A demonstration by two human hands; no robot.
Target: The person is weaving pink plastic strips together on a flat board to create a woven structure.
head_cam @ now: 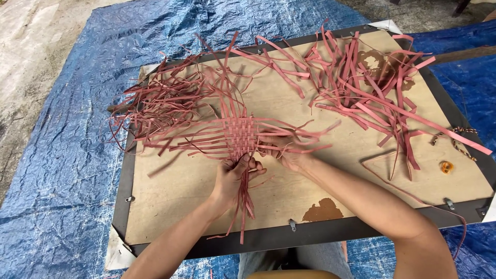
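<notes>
Gripping pink strips [243,194], left hand [232,178] meets woven mat [239,135].

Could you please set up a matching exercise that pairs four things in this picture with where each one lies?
Things:
1. woven mat
2. orange ring
3. blue tarp
4. loose pile of pink strips

Places:
A. under the wooden board, spread on the ground
B. far right part of the board, unwoven
C. middle of the board, at the left hand and right hand
D. near the board's right edge, alone

Pairs: 1-C, 2-D, 3-A, 4-B
</notes>
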